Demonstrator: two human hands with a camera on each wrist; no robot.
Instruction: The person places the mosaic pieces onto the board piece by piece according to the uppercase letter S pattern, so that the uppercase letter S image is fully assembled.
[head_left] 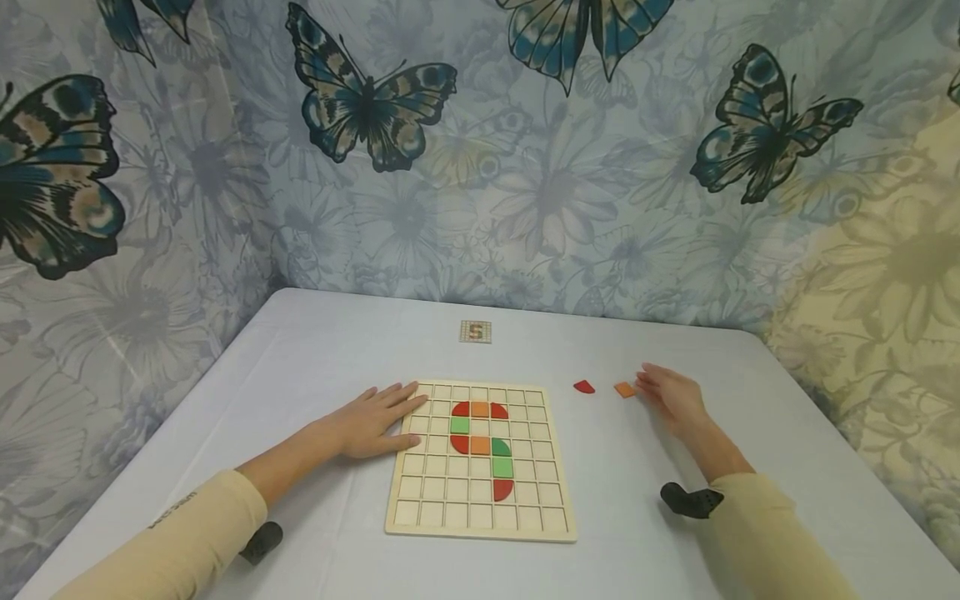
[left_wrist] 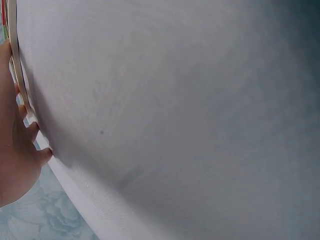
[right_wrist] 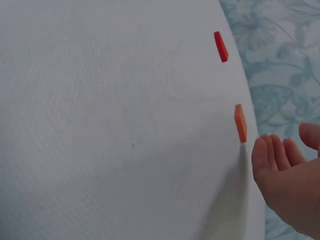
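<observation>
A wooden grid board (head_left: 435,514) lies on the table, with red and dark green quarter-round tiles and orange and light green square tiles forming an S-like figure. My left hand (head_left: 375,423) rests with spread fingers on the board's left edge. Right of the board lie a loose red quarter-round tile (head_left: 584,387) and an orange square tile (head_left: 625,390). Just right of the orange tile is my right hand (head_left: 675,400), fingers loosely bent, holding nothing. The right wrist view shows a small gap between the fingertips and the orange tile (right_wrist: 240,123).
Behind the board lies a small pattern card (head_left: 476,332) with an S-like figure on a grid. A white cloth covers the table (head_left: 337,333). Butterfly-printed fabric (head_left: 480,208) stands behind the table and at its sides.
</observation>
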